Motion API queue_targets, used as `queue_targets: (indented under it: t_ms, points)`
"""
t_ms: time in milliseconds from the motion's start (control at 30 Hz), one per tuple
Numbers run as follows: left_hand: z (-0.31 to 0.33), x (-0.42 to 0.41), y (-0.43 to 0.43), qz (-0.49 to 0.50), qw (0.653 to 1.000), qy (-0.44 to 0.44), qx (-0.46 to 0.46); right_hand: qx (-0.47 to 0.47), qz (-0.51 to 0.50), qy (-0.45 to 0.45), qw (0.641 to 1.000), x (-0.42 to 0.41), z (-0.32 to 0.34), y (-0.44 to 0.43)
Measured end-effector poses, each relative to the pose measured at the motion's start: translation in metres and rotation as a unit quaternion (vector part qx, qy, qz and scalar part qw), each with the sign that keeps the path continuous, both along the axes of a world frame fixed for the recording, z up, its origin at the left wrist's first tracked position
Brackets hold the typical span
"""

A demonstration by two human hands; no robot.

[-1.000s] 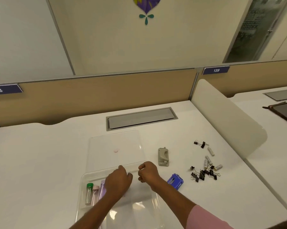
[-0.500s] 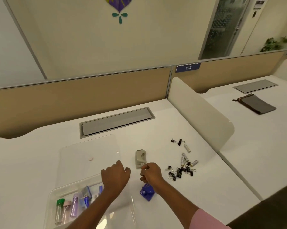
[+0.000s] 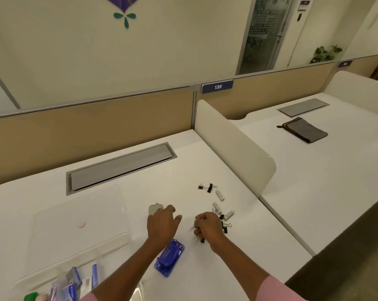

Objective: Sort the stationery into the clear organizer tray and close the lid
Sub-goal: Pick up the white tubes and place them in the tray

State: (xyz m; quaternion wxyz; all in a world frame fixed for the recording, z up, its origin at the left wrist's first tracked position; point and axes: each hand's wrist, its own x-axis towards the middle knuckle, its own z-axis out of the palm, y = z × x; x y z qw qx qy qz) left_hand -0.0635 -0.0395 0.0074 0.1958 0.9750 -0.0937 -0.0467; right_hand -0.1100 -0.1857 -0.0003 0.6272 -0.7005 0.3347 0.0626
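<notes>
On the white desk (image 3: 183, 161) we are seeing everything laid out, with a grey cable hatch (image 3: 120, 166) sitting flush toward the back. The clear lid (image 3: 79, 218) is lying flat on the desk left of centre, off the tray. The clear tray (image 3: 31, 281) is sitting at the near left edge, partly cut off by the frame, and it is holding a few blurred items: something green, something pink, some blue-and-clear packets. We are not able to tell compartments apart.

The left hand (image 3: 162, 225) is reaching over the desk with fingers loosely spread, fingertips resting on or just over a small grey stapler-like tool (image 3: 154, 209); we cannot tell whether it is gripping it. The right hand (image 3: 207, 225) is curling its fingers together over the pile of black binder clips (image 3: 225, 227), and seems to be pinching some clips, with a few showing under the fingers.

A blue hole punch (image 3: 169, 257) is lying just near of the left hand, between both forearms, touching neither. Small white tubes (image 3: 228, 214) are lying mixed in at the far side of the clip pile. A pair of clips (image 3: 207, 187) and one more tube (image 3: 219, 195) are lying apart, farther back.
</notes>
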Motion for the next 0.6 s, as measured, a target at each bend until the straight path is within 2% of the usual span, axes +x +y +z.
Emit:
queue_targets:
  t_ms: [200,367,600]
  points:
    - [-0.016,0.012,-0.039,-0.017,0.996,0.068,-0.053,-0.062,-0.052,0.003,0.997,0.001,-0.009,-0.048]
    - [-0.024,0.021,-0.075,-0.026,0.997,0.068,0.026,-0.176,-0.092,0.035,0.98,0.0,-0.017,-0.077]
    - [-0.038,0.035,-0.121,-0.008,0.991,0.126,0.038,-0.172,-0.102,0.077,0.977,0.005,-0.026,-0.104]
